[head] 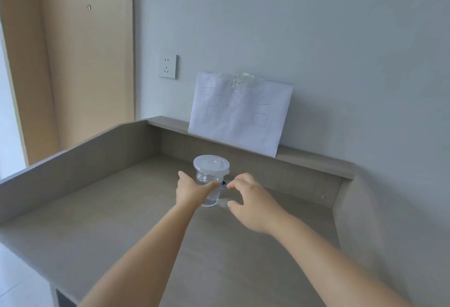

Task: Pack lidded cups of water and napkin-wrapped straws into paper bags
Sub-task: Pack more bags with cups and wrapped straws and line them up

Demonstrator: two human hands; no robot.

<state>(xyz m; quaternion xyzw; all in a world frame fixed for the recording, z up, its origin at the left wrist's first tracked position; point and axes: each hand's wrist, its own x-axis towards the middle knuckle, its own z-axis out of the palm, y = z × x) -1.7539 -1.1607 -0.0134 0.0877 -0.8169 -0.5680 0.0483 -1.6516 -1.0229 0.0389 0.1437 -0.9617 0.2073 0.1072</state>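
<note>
One clear plastic cup stands upright on the grey desk, toward the back of it and close to the low back panel. We see water in it, and a translucent lid closes the top.

Our left hand holds the cup from its left side. The thumb lies across the front of the cup wall and the other fingers go around behind it, so we cannot see their tips.

Our right hand is just beside the cup on the right. Its fingers and thumb are curved and spread like a wide claw, and nothing is between them. It seems not to touch the cup, but the gap is narrow and a little blurred, so we are not sure. A small dark spot shows between the cup and these fingers; we cannot tell what it is.

Behind the cup a narrow ledge runs along the wall. A white sheet of paper with large handwritten characters stands on it and leans on the wall, with clear tape at its top edge. A wall socket is to the left of the sheet, and a wooden door is further left.
</note>
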